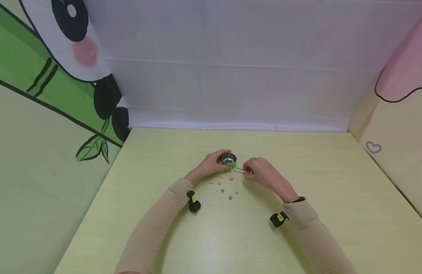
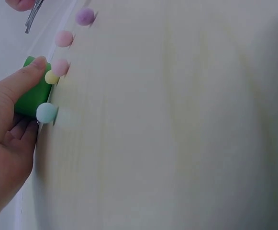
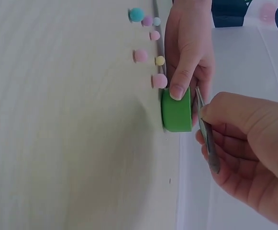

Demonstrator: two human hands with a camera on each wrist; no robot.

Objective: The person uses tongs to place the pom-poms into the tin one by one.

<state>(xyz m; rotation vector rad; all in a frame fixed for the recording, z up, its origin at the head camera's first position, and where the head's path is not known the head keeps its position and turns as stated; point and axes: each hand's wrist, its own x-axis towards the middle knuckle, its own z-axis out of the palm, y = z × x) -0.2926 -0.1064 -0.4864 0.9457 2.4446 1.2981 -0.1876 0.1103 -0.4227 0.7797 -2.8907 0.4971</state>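
A small round green tin [image 1: 229,165] stands on the table with its shiny inside facing up. My left hand [image 1: 209,164] grips it from the left, the thumb [image 3: 179,86] lying along its near wall. My right hand [image 1: 264,173] pinches a pair of metal tweezers [image 3: 208,146] between thumb and fingers. Their tips point toward the tin, close to its rim, and I see nothing between them. Several small fuzzy pom-poms lie loose in front of the tin, among them a pink one [image 3: 159,81], a yellow one [image 2: 51,77], a purple one [image 2: 85,17] and a teal one [image 1: 230,197].
The pale wooden table [image 1: 211,243] reaches back to a white cloth backdrop [image 1: 245,91]. Printed panels flank it, a green one [image 1: 32,182] at left and a beige one [image 1: 403,171] at right. Black wrist cameras sit at both sleeves.
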